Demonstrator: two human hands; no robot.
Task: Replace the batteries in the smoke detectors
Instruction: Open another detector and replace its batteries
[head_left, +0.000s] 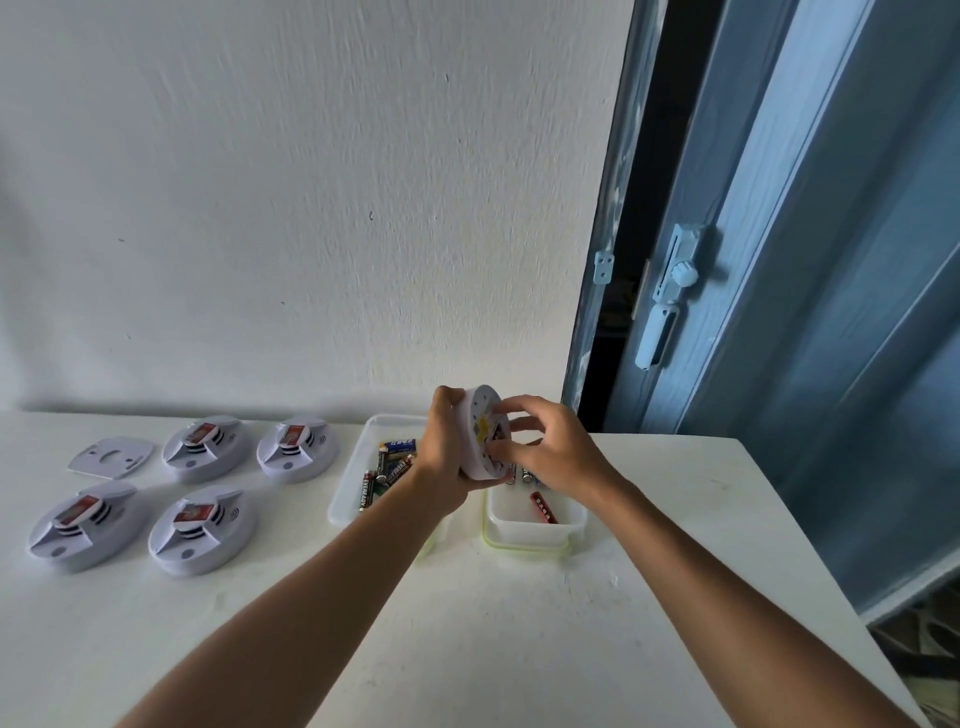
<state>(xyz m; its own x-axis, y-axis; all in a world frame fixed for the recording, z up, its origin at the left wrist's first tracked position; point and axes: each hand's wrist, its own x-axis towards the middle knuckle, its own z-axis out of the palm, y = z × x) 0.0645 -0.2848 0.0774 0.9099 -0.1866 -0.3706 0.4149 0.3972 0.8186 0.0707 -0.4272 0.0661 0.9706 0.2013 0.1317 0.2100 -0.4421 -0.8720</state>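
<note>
Smoke detector (480, 434) held tilted on edge at frame centre, back side facing right, above the two tubs.
Left hand (444, 452) grips its rim, fingers curled round; right hand (540, 447) is at the back, fingertips (506, 454) pinching into the battery bay, what they hold unclear. Left clear tub (345, 499) holds several AA batteries (387, 470); right green-rimmed tub (524, 530) holds a red battery (543, 506). Four more detectors (202, 530) lie lower left.

Single head view: looks forward-down, near over white table (597, 623), facing wall (311, 208).
</note>
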